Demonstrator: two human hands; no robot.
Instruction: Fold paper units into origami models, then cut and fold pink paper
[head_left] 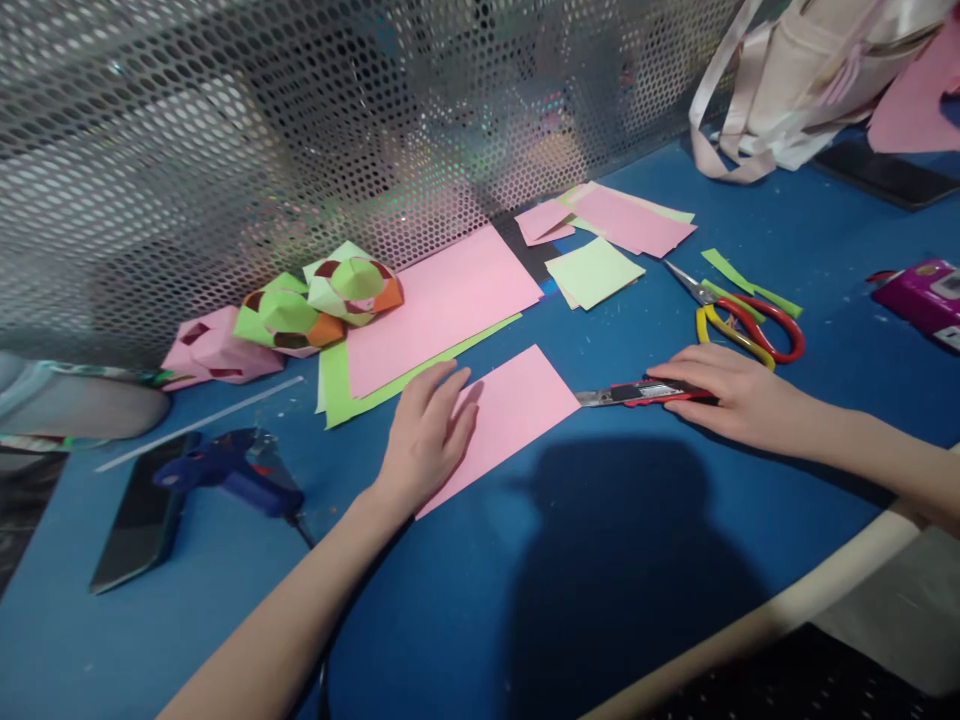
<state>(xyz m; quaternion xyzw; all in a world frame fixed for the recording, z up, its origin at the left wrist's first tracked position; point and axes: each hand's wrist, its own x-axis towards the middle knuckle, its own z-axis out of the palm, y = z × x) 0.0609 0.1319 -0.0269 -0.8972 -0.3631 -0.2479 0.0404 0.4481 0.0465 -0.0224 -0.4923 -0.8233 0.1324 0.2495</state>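
A pink paper rectangle (510, 410) lies flat on the blue table, with my left hand (427, 425) resting on its left part, fingers apart. My right hand (712, 395) is closed around a red and black utility knife (637, 391). The blade points left, and its tip is at the paper's right corner; whether it touches cannot be made out. Just beyond my right hand are scissors (750, 322) with one red and one yellow handle. Behind my left hand, a larger pink sheet (450, 300) overlaps a green sheet (352, 400).
Folded paper shapes (281, 310) stand by the perforated metal panel (300, 130). A blue glue gun (232, 475) and a phone (139, 530) lie left. Pale green squares (596, 270), pink strips (634, 218), a purple tape measure (922, 300) and a bag (802, 75) are farther right.
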